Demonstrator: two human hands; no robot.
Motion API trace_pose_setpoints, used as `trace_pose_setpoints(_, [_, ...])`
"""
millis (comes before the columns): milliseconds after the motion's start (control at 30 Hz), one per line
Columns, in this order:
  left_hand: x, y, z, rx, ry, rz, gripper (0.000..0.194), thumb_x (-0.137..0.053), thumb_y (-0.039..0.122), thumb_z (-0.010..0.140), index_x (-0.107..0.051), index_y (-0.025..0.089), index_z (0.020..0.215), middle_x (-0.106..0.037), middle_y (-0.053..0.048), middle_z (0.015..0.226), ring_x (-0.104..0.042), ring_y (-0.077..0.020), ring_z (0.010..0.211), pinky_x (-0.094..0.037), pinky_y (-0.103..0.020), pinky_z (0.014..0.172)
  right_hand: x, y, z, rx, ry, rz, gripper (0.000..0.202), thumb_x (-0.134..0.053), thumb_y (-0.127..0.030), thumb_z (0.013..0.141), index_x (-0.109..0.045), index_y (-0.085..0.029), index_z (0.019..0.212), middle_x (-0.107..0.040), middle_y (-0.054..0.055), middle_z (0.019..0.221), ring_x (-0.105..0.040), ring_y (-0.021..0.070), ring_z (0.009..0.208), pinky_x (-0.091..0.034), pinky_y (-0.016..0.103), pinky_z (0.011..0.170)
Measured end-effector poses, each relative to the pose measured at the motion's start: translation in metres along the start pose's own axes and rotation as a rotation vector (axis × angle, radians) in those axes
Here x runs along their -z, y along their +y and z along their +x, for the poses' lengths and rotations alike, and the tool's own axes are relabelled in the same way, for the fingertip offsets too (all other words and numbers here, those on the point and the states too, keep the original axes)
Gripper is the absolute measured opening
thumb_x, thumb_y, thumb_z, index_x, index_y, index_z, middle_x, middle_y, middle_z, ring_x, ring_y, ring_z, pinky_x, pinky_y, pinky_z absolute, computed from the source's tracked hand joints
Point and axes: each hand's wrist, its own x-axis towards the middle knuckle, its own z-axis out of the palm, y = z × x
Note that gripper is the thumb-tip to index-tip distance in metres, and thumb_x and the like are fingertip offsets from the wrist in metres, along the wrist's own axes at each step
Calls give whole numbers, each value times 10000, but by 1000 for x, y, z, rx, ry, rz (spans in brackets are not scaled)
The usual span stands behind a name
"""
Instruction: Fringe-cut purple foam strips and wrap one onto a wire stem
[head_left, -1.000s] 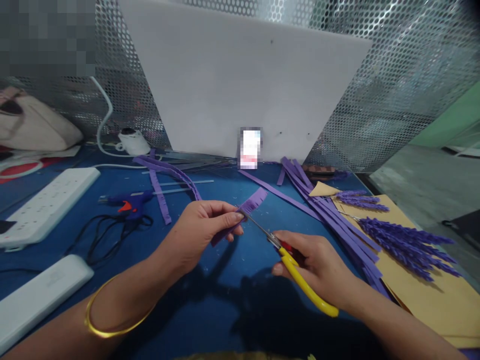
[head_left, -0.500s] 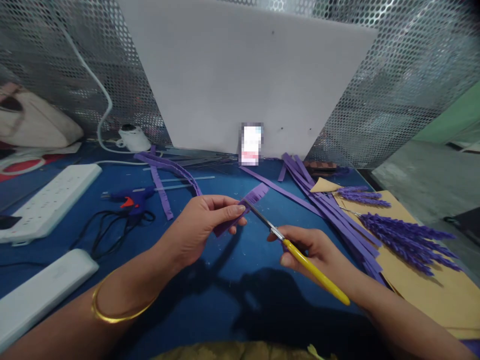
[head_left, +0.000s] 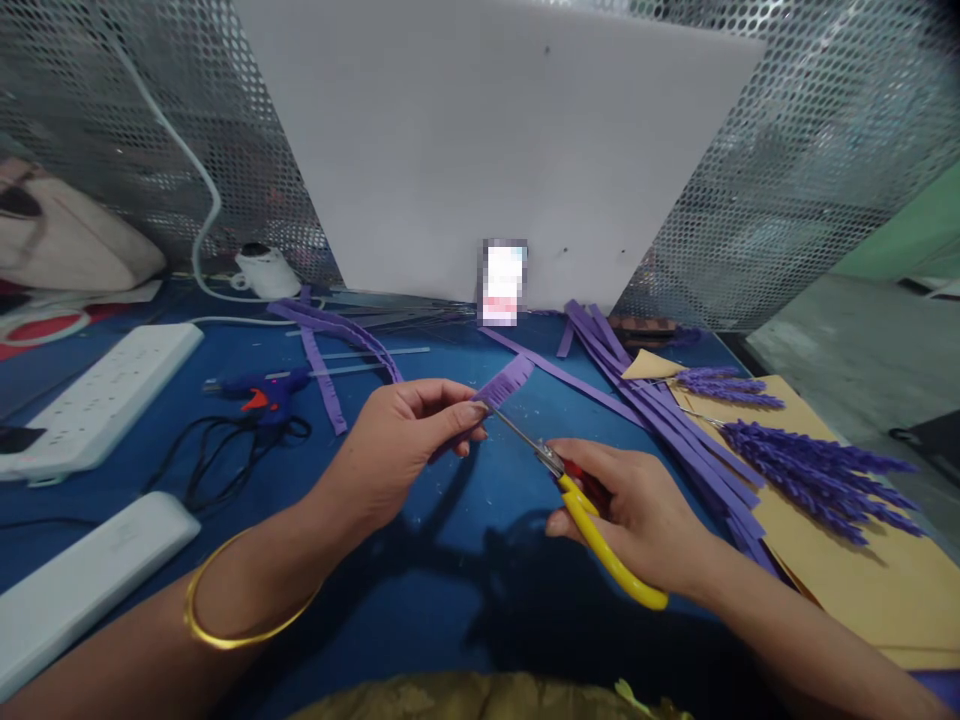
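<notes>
One fringed strip [head_left: 507, 382], pinched in left hand [head_left: 416, 430] — scissors [head_left: 594, 532] gripped in right hand [head_left: 649, 510]. Likely light, soft, tearable — best held along uncut edge.

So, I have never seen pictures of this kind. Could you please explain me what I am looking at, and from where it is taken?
There is no machine here: you see a person's two bare hands. Every picture comes from one camera worn on the head, looking forward and down.

The left hand pinches a purple strip with small cuts along one edge. The right hand holds yellow-handled scissors, their tip at that strip.

On the blue table, a blue glue gun and a white power strip lie to the left; loose purple strips and purple flower-like stems lie to the right.
</notes>
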Motion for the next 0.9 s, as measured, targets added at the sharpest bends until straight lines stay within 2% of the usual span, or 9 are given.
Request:
trace_pose_setpoints(433, [-1, 1, -1, 3, 18, 46, 151, -807, 297, 694, -751, 176, 765, -695, -2, 644, -547, -93, 563, -394, -194, 527, 1, -3, -1, 1, -14, -19, 400, -624, -507, 889, -661, -158, 1081, -581, -2, 697, -455, 113, 545, -315, 229, 509])
trace_pose_setpoints(600, [-1, 0, 0, 11, 12, 42, 147, -803, 294, 704, -746, 173, 763, -703, -2, 649, -549, -84, 563, -384, -184, 522, 1, -3, -2, -4, -21, -4, 328, -626, -477, 896, -656, -164, 992, -565, -11, 682, -438, 108, 546, -305, 226, 509])
trace_pose_setpoints(900, [-2, -1, -1, 25, -9, 63, 121, -790, 283, 717, -745, 175, 748, -701, 4, 636, -546, -84, 550, -379, -190, 518, -2, -2, -1, -6, -17, -46, 387, -614, -506, 892, -648, -162, 1066, -585, 7, 712, -445, 118, 564, -313, 225, 515])
